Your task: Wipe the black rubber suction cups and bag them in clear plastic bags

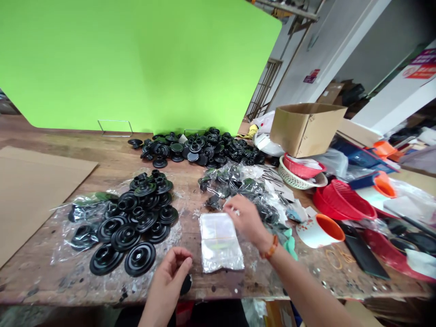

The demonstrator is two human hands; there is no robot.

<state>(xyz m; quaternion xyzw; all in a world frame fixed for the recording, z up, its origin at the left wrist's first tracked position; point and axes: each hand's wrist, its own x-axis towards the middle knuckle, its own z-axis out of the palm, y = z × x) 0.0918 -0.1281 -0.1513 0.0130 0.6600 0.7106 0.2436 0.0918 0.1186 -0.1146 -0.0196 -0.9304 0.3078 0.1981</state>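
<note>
At the table (116, 152), the left hand (172, 277) is near the front edge, the right hand (245, 219) at the far end of clear bags (220, 243).

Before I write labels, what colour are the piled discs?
The discs are black, clearest in the head view.

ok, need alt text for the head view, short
A person's right hand is at the top of a stack of clear plastic bags on a wooden table, the left hand half-curled nearby. Black round parts are heaped to the left and along the back; baskets and a cardboard box crowd the right.
</note>
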